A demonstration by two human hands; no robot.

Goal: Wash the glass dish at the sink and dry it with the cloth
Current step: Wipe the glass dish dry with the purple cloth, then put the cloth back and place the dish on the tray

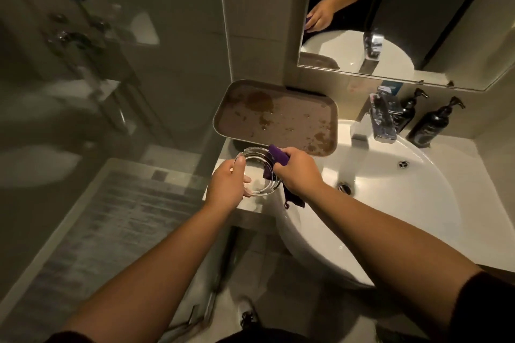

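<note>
Head view: left hand [227, 188] grips the near-left rim of the round glass dish [257, 171], held above the tabletop's [250, 207] corner. Right hand [298, 171] pinches a purple cloth [277, 161] against the dish's right rim. Further right, water runs from the faucet [380, 120] into the white sink [404, 203].

Dim bathroom: pale tiled walls [250, 8], mirror [404, 22] upper right, glass shower screen [97, 50] left, mottled grey floor [111, 217] below, two dark pump bottles [429, 125] against the wall.
</note>
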